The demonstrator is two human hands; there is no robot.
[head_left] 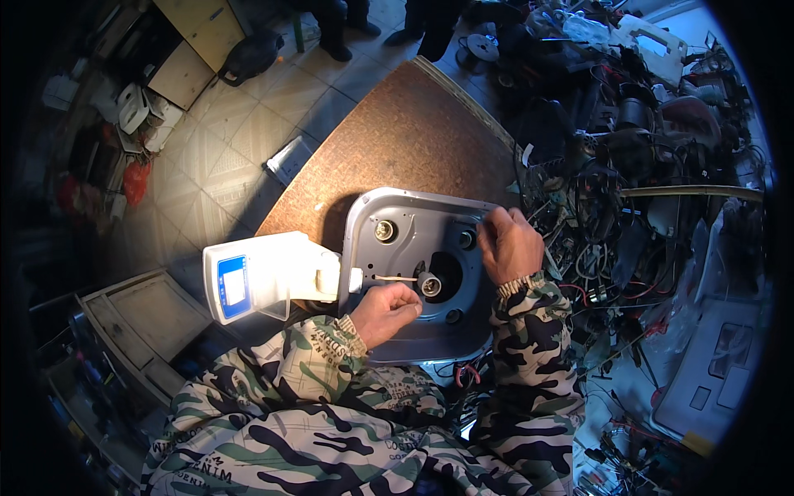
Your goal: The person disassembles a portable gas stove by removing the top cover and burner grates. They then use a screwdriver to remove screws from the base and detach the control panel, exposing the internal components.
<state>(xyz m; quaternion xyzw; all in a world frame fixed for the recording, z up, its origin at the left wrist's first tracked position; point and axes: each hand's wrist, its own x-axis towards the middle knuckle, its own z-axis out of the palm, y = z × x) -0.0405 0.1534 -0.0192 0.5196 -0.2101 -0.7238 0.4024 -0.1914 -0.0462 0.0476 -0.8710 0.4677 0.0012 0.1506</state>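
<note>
Two hands at work on the underside of a grey appliance base.

The grey base lies upturned at the near edge of a brown table, its white handle part sticking out to the left. The left hand is pinched around a thin stick-like tool, whose tip points left across the base, just beside a round metal fitting near the dark middle opening. The right hand rests on the right rim of the base, fingers curled; whether it grips anything small cannot be told. A tangle of wires and parts lies to the right.
</note>
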